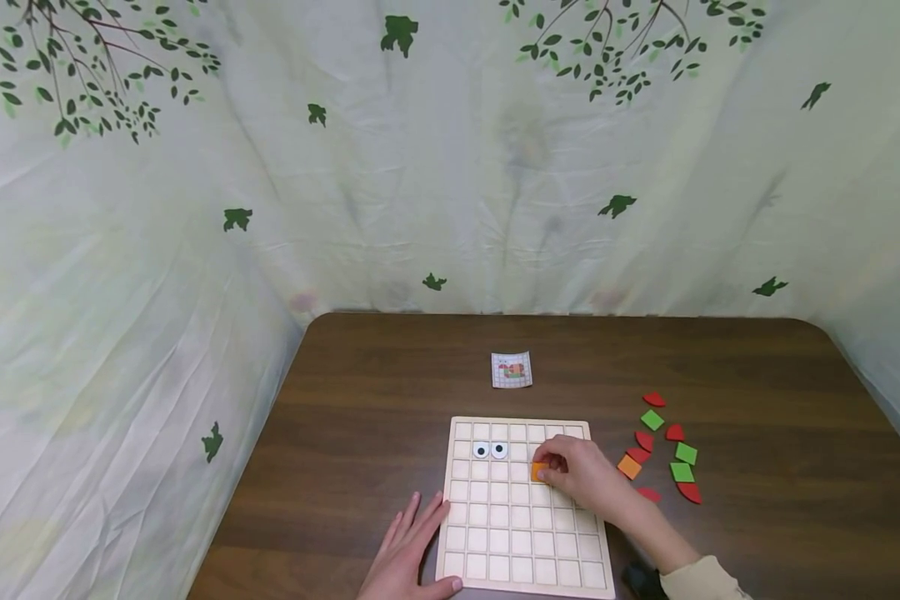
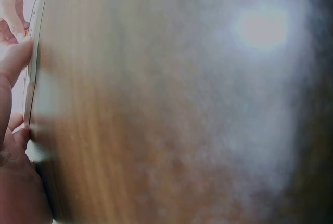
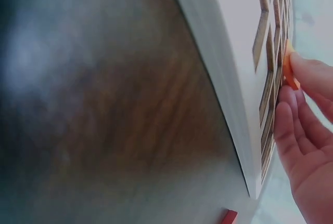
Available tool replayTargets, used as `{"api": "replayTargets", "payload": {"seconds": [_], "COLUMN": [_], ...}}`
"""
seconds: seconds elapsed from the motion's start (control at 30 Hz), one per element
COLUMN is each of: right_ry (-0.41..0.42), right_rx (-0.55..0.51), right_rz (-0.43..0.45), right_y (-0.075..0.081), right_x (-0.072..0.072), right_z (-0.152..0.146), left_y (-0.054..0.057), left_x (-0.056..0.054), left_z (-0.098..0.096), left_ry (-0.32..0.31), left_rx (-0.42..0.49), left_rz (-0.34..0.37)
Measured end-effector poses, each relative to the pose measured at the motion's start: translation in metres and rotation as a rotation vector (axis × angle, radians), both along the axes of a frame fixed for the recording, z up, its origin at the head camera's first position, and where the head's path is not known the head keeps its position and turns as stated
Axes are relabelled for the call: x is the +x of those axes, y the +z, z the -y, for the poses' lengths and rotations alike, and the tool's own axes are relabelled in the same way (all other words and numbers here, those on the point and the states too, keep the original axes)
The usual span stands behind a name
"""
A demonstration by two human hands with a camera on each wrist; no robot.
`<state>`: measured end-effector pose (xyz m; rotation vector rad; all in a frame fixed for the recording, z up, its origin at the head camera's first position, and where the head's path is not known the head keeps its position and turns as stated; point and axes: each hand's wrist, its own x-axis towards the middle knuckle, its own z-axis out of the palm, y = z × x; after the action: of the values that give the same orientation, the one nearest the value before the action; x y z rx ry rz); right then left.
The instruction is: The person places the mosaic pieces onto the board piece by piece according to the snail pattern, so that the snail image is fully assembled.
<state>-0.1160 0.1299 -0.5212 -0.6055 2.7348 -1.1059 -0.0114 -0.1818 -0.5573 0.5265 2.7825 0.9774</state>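
Note:
A white grid board with a pale wooden frame lies on the brown table. Two round eye pieces sit side by side in its second row. My right hand pinches an orange square tile over a cell in the upper right part of the board. In the right wrist view that orange tile is between thumb and fingers, close against the grid. My left hand rests at the board's left edge, fingers straight, thumb near the lower left corner.
Right of the board lie several red quarter-round pieces, several green squares and another orange square. A small picture card lies beyond the board. A leaf-print curtain hangs behind the table.

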Motion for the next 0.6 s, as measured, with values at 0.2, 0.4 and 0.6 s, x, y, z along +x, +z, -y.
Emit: {"api": "replayTargets", "payload": {"seconds": [0.2,0.4,0.6], "right_ry": [-0.001,0.026,-0.002], "right_rx": [-0.002,-0.02,-0.026], "right_rz": [-0.049,-0.034,-0.012], "right_y": [-0.003,-0.003,0.002], "right_x": [0.001,0.001,0.005], "right_z": [0.002,-0.003,-0.018], "left_y": [0.0,-0.004,-0.006], "left_x": [0.001,0.001,0.0], "left_z": [0.001,0.002,0.002], "left_ry": [-0.005,-0.02,-0.02], "left_rx": [-0.004,-0.02,-0.03], "left_rz": [-0.023,-0.085,-0.115]}}
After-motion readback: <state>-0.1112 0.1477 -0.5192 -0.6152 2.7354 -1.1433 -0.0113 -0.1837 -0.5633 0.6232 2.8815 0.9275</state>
